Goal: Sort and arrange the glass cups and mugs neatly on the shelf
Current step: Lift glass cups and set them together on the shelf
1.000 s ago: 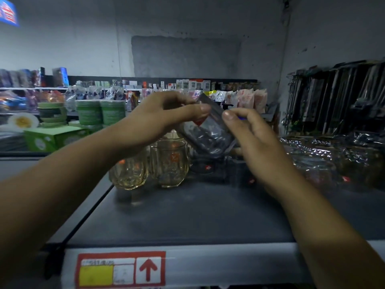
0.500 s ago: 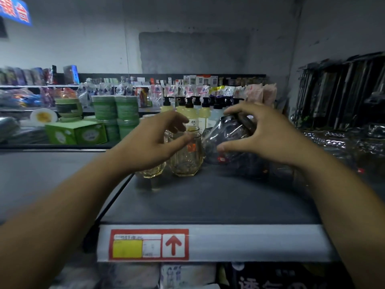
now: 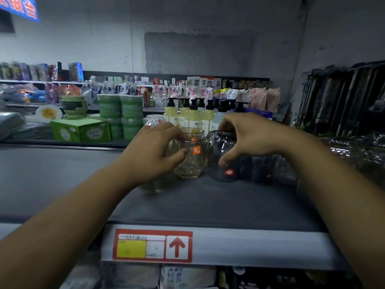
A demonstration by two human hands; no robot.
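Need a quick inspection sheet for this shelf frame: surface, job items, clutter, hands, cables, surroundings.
Surface: grey shelf; red price label on its front edge.
Job's things: amber glass cup upright beside dark glass cup; more dark glassware to the right.
Clutter: pump bottles behind the cups.
Hands: left hand curls round amber glass cup; right hand grips dark glass cup from above.
Cables: nothing seen.
Surroundings: green tubs, stocked shop shelves, grey wall.

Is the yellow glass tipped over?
No, the yellow glass stands upright on the shelf, rim up, held by the left hand.
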